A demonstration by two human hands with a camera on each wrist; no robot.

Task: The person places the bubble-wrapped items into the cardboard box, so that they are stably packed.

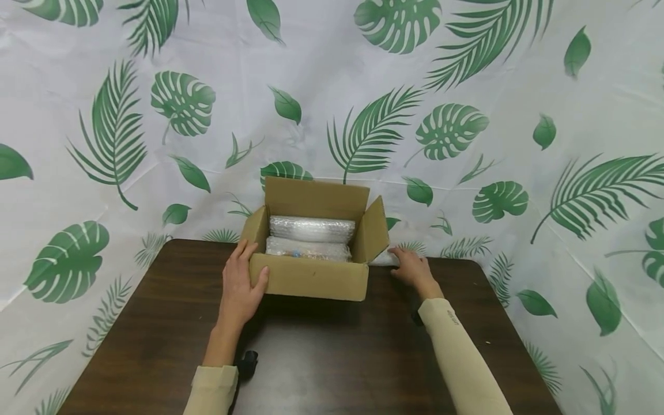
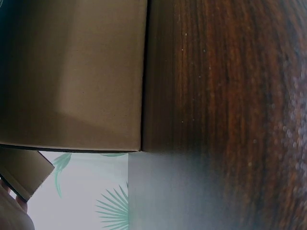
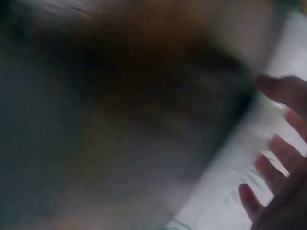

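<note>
An open cardboard box [image 1: 308, 278] stands at the back of the dark table, its flaps raised. Two bubble-wrapped bundles lie side by side in it: a silvery rear one [image 1: 313, 229] and a front one [image 1: 311, 249] showing a spot of blue. My left hand [image 1: 241, 288] grips the box's left front corner, thumb on the front and fingers over the side flap. Beyond the box's right flap, a whitish, clear-looking item [image 1: 384, 259] is partly hidden. My right hand [image 1: 412, 270] reaches beside it; the right wrist view is blurred but shows spread fingers [image 3: 273, 172].
The brown wooden table [image 1: 321, 351] stretches in front of the box toward me. Right behind its back edge hangs a white cloth [image 1: 311, 138] printed with green leaves. Each wrist carries a small black camera mount.
</note>
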